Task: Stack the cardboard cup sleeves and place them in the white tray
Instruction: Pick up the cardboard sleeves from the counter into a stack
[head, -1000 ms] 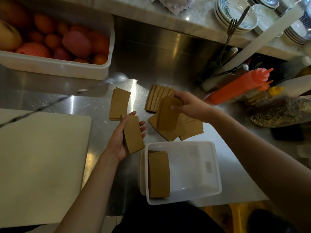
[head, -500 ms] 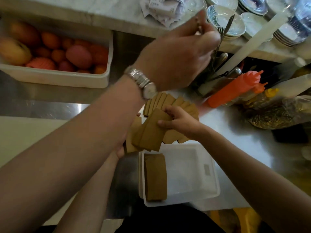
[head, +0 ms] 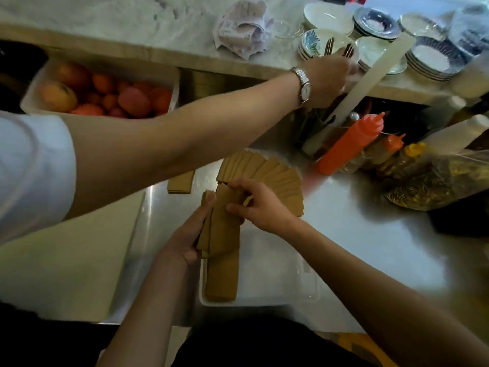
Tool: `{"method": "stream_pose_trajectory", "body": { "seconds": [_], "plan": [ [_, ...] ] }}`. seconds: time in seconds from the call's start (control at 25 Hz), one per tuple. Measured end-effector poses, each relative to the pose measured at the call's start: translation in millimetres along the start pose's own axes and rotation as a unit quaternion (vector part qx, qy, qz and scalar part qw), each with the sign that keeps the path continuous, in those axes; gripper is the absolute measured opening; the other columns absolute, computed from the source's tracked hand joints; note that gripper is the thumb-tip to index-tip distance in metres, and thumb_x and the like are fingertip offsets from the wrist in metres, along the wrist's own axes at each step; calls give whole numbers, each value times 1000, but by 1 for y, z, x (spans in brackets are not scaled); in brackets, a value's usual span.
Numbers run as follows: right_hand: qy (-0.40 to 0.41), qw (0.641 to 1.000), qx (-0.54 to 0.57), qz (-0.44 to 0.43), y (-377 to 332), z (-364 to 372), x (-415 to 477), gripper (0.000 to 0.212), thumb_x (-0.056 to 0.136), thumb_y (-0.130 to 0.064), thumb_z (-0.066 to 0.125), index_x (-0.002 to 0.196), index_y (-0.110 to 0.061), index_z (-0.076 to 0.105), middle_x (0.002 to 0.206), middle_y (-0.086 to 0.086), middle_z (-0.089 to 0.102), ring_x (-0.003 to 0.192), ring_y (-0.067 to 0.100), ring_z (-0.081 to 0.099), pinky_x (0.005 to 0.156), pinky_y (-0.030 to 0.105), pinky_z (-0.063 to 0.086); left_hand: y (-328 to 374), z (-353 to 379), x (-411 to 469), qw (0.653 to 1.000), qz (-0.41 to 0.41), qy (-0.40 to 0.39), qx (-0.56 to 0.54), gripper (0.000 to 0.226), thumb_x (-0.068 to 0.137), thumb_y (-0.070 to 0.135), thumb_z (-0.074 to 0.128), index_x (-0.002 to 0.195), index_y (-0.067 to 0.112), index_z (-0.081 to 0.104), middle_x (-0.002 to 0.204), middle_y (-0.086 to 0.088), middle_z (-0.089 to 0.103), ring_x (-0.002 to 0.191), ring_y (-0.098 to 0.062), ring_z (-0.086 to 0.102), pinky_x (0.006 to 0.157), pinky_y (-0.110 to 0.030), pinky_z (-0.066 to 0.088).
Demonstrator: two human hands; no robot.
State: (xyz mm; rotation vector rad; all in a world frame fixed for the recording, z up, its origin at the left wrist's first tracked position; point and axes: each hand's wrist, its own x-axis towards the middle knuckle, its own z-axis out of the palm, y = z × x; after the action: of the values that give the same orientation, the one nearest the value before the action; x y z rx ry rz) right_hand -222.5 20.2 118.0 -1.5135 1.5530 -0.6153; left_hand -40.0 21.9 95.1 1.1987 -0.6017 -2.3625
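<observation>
My left hand [head: 185, 237] grips a small stack of brown cardboard cup sleeves [head: 221, 229] from the left side, just above the white tray [head: 277, 274]. My right hand [head: 260, 205] pinches the top of the same stack from the right. Another pile of sleeves [head: 222, 278] lies along the tray's left wall. A fan of loose sleeves [head: 275, 173] is spread on the steel counter behind my hands. One more small pile of sleeves [head: 180, 182] lies to the left, partly hidden by another person's arm.
Another person's arm [head: 185, 136] with a wristwatch reaches across the counter to cutlery [head: 336, 49] by stacked plates [head: 434, 59]. A bin of fruit [head: 105, 96] sits back left, squeeze bottles [head: 349, 141] back right, a pale cutting board [head: 66, 260] at left.
My right hand brought its sleeves onto the stack in my left hand, and both hands now hold it together above the tray. Another person's arm came in and reaches further back.
</observation>
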Motion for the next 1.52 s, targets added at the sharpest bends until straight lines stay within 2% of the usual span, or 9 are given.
{"method": "stream_pose_trajectory", "body": {
  "seconds": [0.28,0.4,0.48,0.64,0.84,1.16,1.36,1.44,1.52],
  "plan": [
    [12,999,-26,-36,11,-9,-29,47,85,-27,71,128,-20,55,116,-2,49,99,17,53,62,30,60,-30,21,7,999,28,-32,-21,66,62,64,80,113,23,75,123,-17,69,110,-33,68,77,-43,59],
    [24,993,-82,-77,18,-11,-34,45,83,-33,71,125,-24,58,114,-9,51,102,9,49,79,22,46,-32,31,3,998,39,-37,-24,66,59,60,85,111,20,75,115,-18,72,98,-30,72,76,-41,59],
    [30,991,-89,-90,25,-10,-35,38,83,-38,70,119,-32,59,107,-17,48,96,2,48,76,12,39,-36,33,5,998,31,-37,-32,64,63,56,86,112,17,75,103,-18,73,86,-28,72,73,-41,59],
    [84,995,-55,-26,53,-24,-21,30,85,-33,68,114,-34,59,97,-19,53,90,2,55,66,11,42,-42,22,3,989,40,-60,-128,59,76,45,80,128,26,61,98,-16,66,82,-26,64,75,-42,56],
    [5,986,-155,58,82,-31,27,50,86,-31,68,132,-25,50,110,-1,61,93,11,58,72,22,49,-40,1,0,977,83,-37,-191,36,79,46,77,105,23,69,97,-16,69,79,-27,67,74,-43,58],
    [-114,860,-493,-58,81,5,85,69,82,-34,66,143,-32,33,133,10,43,118,31,45,81,40,48,-37,-24,4,975,103,-6,-198,41,87,46,70,122,27,62,100,-16,68,83,-25,66,75,-44,56],
    [-118,805,-570,-114,75,20,102,50,84,-42,63,130,-28,52,128,9,47,113,29,40,83,41,47,-37,-29,3,971,108,-15,-212,44,82,44,74,121,28,64,98,-15,67,83,-25,65,75,-43,57],
    [-92,808,-564,-143,72,19,103,48,87,-40,62,132,-25,51,130,9,47,116,28,40,89,41,46,-38,-29,2,971,109,-17,-212,46,81,45,75,122,28,64,98,-14,67,84,-25,65,76,-43,57],
    [-98,867,-472,-126,67,13,99,47,86,-31,65,129,-23,49,125,6,50,112,25,46,89,39,47,-38,-29,2,969,113,-20,-217,48,79,45,77,123,28,63,98,-14,67,84,-25,65,76,-43,57]
  ]
}}
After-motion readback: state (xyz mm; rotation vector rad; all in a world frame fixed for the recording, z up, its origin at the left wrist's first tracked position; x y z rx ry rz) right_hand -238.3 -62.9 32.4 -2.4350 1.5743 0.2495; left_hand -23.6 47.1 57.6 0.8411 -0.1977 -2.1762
